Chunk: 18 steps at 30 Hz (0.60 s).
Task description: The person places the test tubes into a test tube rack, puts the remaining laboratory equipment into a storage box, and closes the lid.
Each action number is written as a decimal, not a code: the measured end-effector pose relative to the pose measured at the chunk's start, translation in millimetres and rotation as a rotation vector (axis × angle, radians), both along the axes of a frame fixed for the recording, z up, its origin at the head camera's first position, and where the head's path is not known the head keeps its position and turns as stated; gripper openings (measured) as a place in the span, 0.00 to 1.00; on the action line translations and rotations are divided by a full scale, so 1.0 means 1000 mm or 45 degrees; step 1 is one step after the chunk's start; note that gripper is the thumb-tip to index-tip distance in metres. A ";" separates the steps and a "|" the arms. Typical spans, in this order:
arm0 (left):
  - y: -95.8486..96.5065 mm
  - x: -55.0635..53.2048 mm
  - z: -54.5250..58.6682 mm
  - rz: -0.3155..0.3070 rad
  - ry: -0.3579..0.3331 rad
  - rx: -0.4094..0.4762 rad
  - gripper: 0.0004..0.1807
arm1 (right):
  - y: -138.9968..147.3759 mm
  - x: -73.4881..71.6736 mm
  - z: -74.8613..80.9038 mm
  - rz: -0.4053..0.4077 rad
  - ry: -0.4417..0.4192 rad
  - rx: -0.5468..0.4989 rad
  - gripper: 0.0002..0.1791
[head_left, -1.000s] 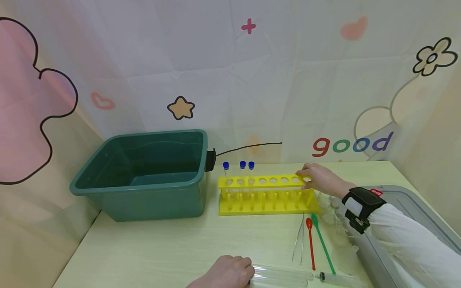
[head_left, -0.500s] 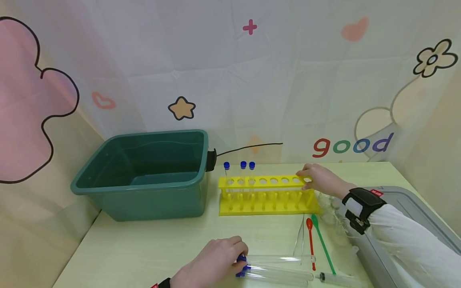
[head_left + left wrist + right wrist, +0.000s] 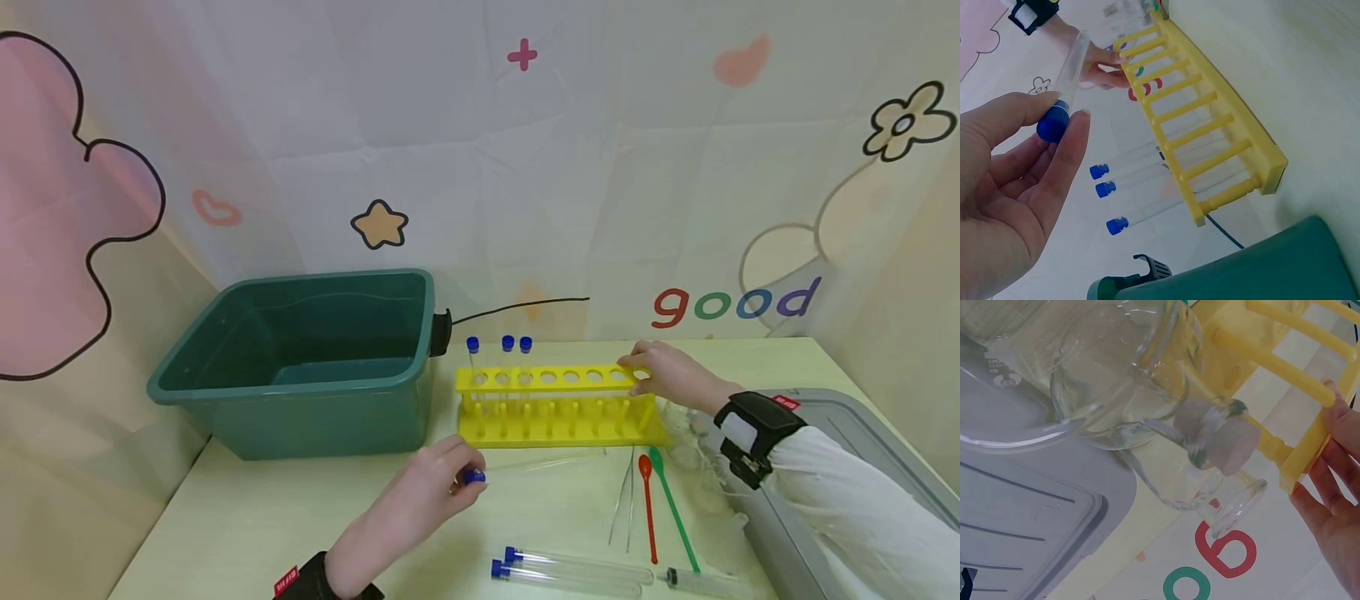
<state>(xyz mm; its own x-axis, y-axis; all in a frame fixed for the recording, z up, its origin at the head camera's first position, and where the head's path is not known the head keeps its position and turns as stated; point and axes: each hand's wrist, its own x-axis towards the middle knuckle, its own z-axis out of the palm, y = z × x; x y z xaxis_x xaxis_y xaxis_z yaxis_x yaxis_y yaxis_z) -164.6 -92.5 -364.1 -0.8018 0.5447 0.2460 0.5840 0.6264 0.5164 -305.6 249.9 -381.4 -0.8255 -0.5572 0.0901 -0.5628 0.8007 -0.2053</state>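
My left hand pinches a clear test tube by its blue cap, between thumb and fingers. The tube lies roughly level, pointing right, in front of the yellow test tube rack. At the rack's right end, my right hand grips the top bar, thumb and fingers on either side. Three blue-capped tubes stand upright in the rack's left part. Two more capped tubes lie on the table close to the front edge of the head view.
A green bin stands left of the rack. Right of centre lie tweezers, a red spoon, a green spoon and a syringe. Clear glassware sits between the rack and a grey lid-like panel.
My left hand has lifted one capped tube from the group at the front and carried it up and left towards the rack. The right hand stays on the rack.
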 end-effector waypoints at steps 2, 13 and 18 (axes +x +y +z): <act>-0.001 -0.001 0.002 0.012 0.012 0.040 0.07 | 0.000 0.000 0.000 0.001 0.002 0.001 0.23; 0.002 -0.010 0.017 0.071 0.190 0.225 0.09 | 0.000 0.001 0.001 0.015 0.023 -0.002 0.23; 0.006 -0.015 0.027 0.123 0.258 0.246 0.08 | 0.000 0.002 0.001 0.023 0.032 0.010 0.23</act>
